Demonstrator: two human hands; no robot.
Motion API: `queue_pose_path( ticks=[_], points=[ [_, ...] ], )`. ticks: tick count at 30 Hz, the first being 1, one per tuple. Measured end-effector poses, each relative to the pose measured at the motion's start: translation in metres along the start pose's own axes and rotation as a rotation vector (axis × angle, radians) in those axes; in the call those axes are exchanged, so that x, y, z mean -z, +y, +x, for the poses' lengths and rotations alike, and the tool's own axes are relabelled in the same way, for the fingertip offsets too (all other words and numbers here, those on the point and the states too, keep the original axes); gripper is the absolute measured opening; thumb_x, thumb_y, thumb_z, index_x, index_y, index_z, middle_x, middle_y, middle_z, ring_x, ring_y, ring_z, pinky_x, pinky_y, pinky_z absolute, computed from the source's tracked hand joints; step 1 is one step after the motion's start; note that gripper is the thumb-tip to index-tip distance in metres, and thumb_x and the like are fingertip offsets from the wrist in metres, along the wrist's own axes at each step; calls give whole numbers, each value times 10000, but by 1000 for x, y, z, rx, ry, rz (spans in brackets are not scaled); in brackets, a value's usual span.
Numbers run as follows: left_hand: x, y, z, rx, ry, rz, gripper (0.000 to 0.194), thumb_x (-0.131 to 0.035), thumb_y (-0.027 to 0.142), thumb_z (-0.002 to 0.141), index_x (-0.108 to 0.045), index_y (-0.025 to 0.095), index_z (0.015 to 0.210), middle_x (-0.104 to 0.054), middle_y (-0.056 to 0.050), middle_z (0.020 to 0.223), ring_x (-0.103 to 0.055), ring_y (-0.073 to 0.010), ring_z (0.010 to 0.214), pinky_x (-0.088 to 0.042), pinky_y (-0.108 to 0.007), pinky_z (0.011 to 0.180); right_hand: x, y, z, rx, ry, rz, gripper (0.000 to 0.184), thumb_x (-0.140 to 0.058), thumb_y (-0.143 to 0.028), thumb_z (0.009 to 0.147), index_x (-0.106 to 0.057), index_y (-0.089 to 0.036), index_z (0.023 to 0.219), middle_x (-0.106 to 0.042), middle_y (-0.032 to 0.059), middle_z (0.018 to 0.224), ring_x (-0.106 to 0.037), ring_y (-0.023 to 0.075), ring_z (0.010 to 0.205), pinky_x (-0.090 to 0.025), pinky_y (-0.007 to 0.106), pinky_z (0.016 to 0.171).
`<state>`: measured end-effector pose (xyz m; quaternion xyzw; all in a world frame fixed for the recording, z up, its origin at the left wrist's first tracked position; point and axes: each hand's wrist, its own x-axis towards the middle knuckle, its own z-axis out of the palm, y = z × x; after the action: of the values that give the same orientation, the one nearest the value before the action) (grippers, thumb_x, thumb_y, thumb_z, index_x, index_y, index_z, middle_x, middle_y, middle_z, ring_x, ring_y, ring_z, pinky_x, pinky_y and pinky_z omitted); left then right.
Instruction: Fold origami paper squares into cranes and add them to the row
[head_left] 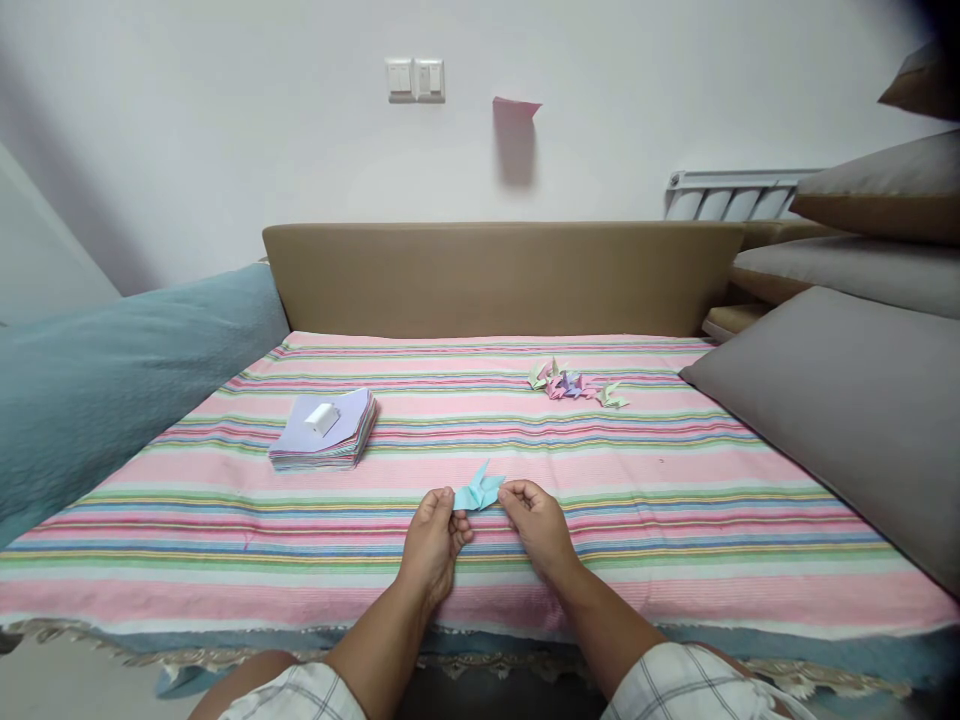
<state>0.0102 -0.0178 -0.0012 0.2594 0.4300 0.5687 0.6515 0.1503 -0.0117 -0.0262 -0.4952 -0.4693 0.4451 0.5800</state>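
A light blue origami crane (478,492) is held just above the striped cloth, near the front middle of the view. My left hand (435,540) pinches its left end between thumb and fingers. On the other side, my right hand (537,525) grips the right tip, also in a pinch. One pointed part of the crane sticks up between my hands. Farther back to the right lies a cluster of folded paper cranes (571,384) in green, pink and purple. To the left sits a stack of coloured paper sheets (322,458) with a small white block (322,420) on top.
The striped cloth (450,430) covers the seat up to a brown backrest (502,280). A blue cushion (142,370) borders the left, and grey cushions (832,400) pile up on the right. Light switches (415,80) and a pink paper (516,107) are on the wall.
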Motion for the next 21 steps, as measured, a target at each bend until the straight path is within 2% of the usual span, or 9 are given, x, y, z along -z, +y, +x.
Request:
queue_pose_path(
  ticks=[11,16,18,21],
  points=[
    [4,-1,2,-17,-5,-76,386,-679,497,681,-502,175,801,-536,44,542,-508,-77,472,-446,-196,463,-1,-3,-1,-19,32,40,295,-640,-455,719,-619,-167,777,-553,-26,603,-443,99,517,-364,223,492],
    [6,-1,2,-49,-45,-58,369,-653,501,711,-507,175,805,-541,41,569,-500,-79,469,-442,-206,458,-2,-9,1,-111,83,135,312,-661,-466,685,-617,-174,787,-509,-41,576,-435,95,509,-364,209,463],
    [6,-2,2,-52,-58,-46,372,-651,505,711,-506,176,802,-541,42,572,-498,-79,467,-442,-209,460,3,-15,7,-135,120,166,319,-682,-461,652,-624,-173,777,-512,-38,579,-437,92,508,-362,204,456],
    [7,-2,3,-52,-71,-42,374,-655,506,706,-502,177,795,-538,44,572,-496,-80,472,-438,-209,461,22,-23,25,-86,217,158,306,-677,-453,641,-636,-177,768,-527,-36,582,-444,91,507,-358,200,454]
  ],
)
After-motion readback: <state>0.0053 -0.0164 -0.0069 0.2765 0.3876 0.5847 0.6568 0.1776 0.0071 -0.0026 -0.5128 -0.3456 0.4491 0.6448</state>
